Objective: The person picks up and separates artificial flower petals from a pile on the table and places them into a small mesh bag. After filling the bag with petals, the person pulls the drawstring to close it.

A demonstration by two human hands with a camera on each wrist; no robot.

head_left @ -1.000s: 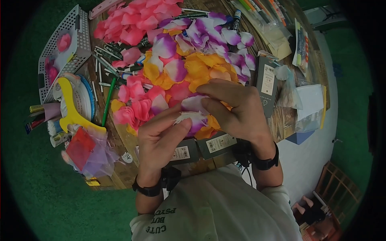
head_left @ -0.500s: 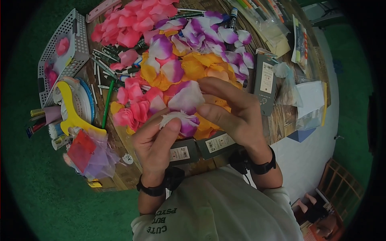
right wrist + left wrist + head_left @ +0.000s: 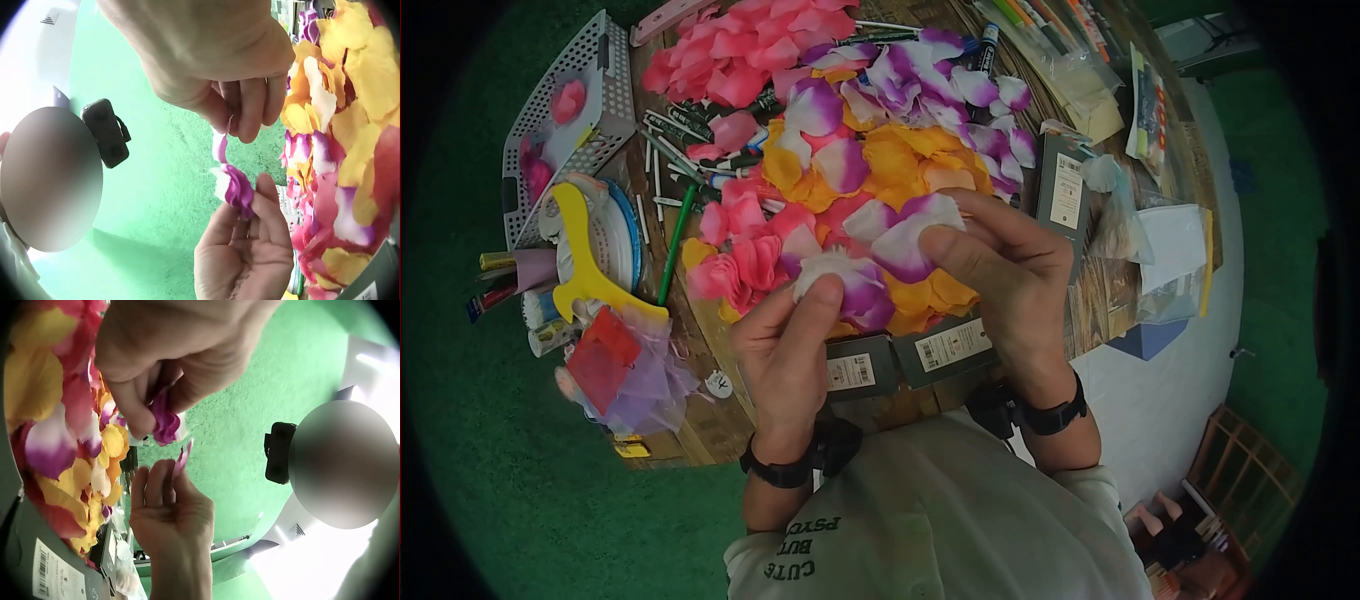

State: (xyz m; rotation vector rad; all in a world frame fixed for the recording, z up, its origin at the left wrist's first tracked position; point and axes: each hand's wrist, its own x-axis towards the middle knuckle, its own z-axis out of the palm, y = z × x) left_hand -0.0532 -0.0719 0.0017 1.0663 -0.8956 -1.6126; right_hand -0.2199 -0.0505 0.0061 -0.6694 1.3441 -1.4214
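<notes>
Between thumb and fingers, my left hand [image 3: 790,350] pinches a small bunch of purple-and-white fabric petals [image 3: 860,295], gathered at a frayed white end; the right wrist view shows these bunched petals [image 3: 237,187] layered like a small bloom. My right hand [image 3: 1020,270] pinches a single purple-and-white petal [image 3: 920,240] by its edge, seen nearly edge-on as a thin petal [image 3: 182,459] in the left wrist view. Both hands are raised over the near side of a petal pile, the single petal close beside the bunch.
Orange petals [image 3: 910,160], pink petals [image 3: 750,45] and more purple-white ones cover the wooden table [image 3: 710,425] among markers. Grey boxes [image 3: 945,350] lie at the near edge. A perforated basket [image 3: 610,75], a yellow curved piece [image 3: 575,240] and organza bags [image 3: 630,375] stand left.
My right hand has shifted slightly right and turned its petal, showing more purple at the lower edge. My left hand keeps its pinch on the bunch, whose purple side now shows more.
</notes>
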